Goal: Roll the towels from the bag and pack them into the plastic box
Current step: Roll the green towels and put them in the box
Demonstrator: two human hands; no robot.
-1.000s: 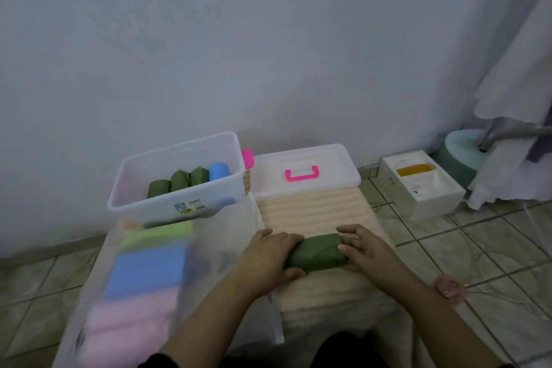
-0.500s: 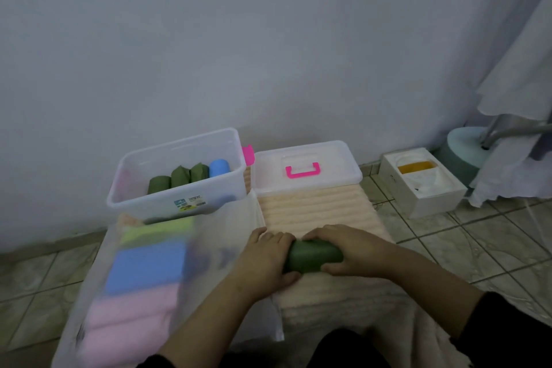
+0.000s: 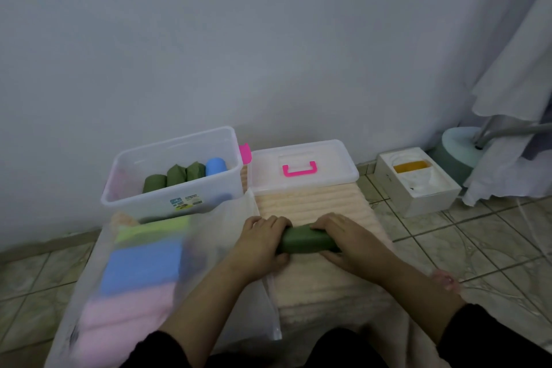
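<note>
A rolled dark green towel point(image 3: 304, 240) lies on the peach ribbed mat point(image 3: 313, 203). My left hand point(image 3: 260, 240) grips its left end, and my right hand point(image 3: 346, 237) curls over its right part from above. The clear plastic box point(image 3: 167, 203) stands at the back left with three green rolls point(image 3: 174, 178) and a blue roll point(image 3: 215, 166) inside. A translucent bag point(image 3: 143, 263) at the left holds folded green, blue and pink towels.
The box's clear lid point(image 3: 301, 169) with a pink handle lies behind the mat. A white carton point(image 3: 418, 184) sits on the tiled floor to the right, beside a teal stand base point(image 3: 460, 149) and hanging white cloth. The wall is close behind.
My right hand slid from the roll's right end onto its top and now wraps it more tightly. My left hand stayed at the left end.
</note>
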